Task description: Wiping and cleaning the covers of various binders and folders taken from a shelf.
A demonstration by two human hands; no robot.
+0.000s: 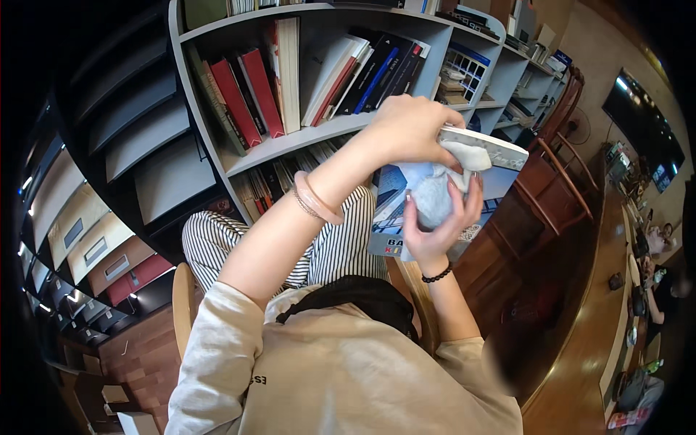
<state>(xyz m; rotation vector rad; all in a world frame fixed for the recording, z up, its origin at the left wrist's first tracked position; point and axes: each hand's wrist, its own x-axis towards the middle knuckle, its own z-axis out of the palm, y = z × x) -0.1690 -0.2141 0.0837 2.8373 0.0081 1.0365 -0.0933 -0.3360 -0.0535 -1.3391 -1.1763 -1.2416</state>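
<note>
My left hand [417, 130], with a pink bangle on its wrist, grips a book [391, 217] by its upper edge. The book has a blue cover with a picture of a building and a pale grey spine, and it is tilted in front of the shelves above my lap. My right hand [453, 214], wearing a black bead bracelet, is closed round a bunched pale grey cloth [429, 199] that lies against the book's cover. A whitish flap of the cloth [471, 157] reaches up to the spine, beside my left thumb. Cloth and fingers hide the middle of the cover.
A grey bookshelf [304, 143] with leaning books [264, 94] stands right before me. Dark shelving [141, 138] rises at the left. To the right are wooden chairs [551, 181] and a long wooden table [580, 348], with a person [652, 290] beyond it.
</note>
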